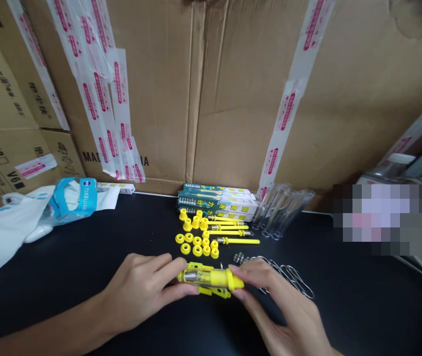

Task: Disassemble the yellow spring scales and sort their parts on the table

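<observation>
Gripping a yellow plastic pen-shaped tool with a clear barrel (pixel 211 278), the left hand (pixel 140 291) pinched its left end while the right hand (pixel 281 301) closed narrowly around its yellow right end. Its long axis ran nearly level across the view, with the thicker yellow end pointing right, just above the black counter (pixel 84 301). That one piece looked put together, while many parts lay unjoined beyond the hands: small steel coil springs (pixel 238 257), bent wire clips (pixel 296 279), round yellow plastic caps (pixel 196 245), slim yellow plastic rods (pixel 231 241), and clear plastic tubes (pixel 283 210). Behind these stood a stack of printed cardboard boxes (pixel 216 202), backed by taped brown cartons (pixel 151 89).
</observation>
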Demonstrator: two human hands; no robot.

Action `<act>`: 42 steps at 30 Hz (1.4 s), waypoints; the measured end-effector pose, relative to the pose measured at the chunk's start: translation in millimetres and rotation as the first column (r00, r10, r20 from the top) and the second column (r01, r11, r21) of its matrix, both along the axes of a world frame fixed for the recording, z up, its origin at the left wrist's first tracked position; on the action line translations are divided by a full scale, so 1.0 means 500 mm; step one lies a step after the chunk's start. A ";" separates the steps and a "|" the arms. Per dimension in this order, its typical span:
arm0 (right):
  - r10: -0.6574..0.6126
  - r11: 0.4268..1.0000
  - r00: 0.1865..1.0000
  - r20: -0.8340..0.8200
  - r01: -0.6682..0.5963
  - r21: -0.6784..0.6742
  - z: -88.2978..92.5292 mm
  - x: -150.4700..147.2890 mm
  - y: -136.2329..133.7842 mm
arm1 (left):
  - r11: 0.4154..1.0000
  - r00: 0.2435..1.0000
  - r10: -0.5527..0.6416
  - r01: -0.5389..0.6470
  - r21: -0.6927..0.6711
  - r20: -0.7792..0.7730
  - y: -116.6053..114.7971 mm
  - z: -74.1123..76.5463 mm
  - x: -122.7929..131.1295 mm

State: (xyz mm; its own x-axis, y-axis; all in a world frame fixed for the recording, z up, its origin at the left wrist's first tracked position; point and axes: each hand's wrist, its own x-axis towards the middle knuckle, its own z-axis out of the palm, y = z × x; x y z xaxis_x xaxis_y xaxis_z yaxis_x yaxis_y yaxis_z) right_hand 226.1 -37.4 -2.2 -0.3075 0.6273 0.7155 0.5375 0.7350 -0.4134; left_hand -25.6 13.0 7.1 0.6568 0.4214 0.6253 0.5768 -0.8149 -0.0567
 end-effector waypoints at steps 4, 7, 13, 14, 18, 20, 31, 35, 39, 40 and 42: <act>0.051 0.998 0.997 -0.052 -0.049 0.025 0.014 -0.004 0.006 | 0.999 1.000 -0.004 0.004 0.034 0.000 -0.001 -0.002 0.002; 0.029 1.000 0.995 -0.099 -0.028 0.010 0.012 -0.007 0.006 | 1.000 1.000 0.005 -0.005 0.027 -0.002 0.000 -0.003 0.002; -0.055 0.998 0.996 -0.071 0.054 -0.022 0.009 -0.003 0.003 | 1.000 1.000 0.011 -0.011 0.000 0.016 0.002 -0.004 -0.002; -0.081 0.997 0.995 -0.065 0.079 -0.025 0.011 -0.003 0.004 | 1.000 1.000 0.012 -0.012 0.002 0.021 0.002 -0.004 -0.002; -0.093 0.989 0.995 -0.034 0.089 -0.118 0.014 -0.002 0.007 | 0.999 1.000 0.010 -0.011 0.038 0.011 0.001 -0.004 0.000; -0.092 0.979 0.995 -0.030 0.084 -0.188 0.010 -0.001 0.007 | 0.999 1.000 0.015 -0.015 0.041 0.000 0.001 -0.004 0.000; -0.118 0.991 0.991 -0.059 0.115 -0.064 0.010 -0.002 0.006 | 0.999 1.000 0.011 -0.010 -0.051 0.024 0.003 -0.005 -0.001; -0.101 0.973 0.995 0.000 0.098 -0.206 0.007 0.000 0.010 | 1.000 1.000 0.008 -0.008 -0.021 0.012 0.001 -0.005 -0.001; -0.064 0.978 0.998 -0.025 0.058 -0.199 -0.001 0.000 0.010 | 0.998 1.000 0.026 -0.026 -0.056 0.003 0.004 -0.007 -0.003; -0.060 0.983 0.998 -0.031 0.054 -0.176 -0.002 0.000 0.010 | 0.997 1.000 0.027 -0.026 -0.068 0.008 0.005 -0.007 -0.003; -0.043 0.991 0.998 -0.036 0.038 -0.128 -0.001 0.001 0.008 | 0.997 1.000 0.020 -0.019 -0.081 0.014 0.006 -0.007 -0.003</act>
State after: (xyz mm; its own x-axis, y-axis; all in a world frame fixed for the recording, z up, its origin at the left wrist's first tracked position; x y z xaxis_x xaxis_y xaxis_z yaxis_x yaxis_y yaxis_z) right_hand 226.5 -33.3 -2.6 -0.2534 0.7255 0.6398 0.5475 0.6529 -0.5235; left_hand -27.3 16.0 3.7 0.6392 0.4834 0.5981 0.5927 -0.8052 0.0174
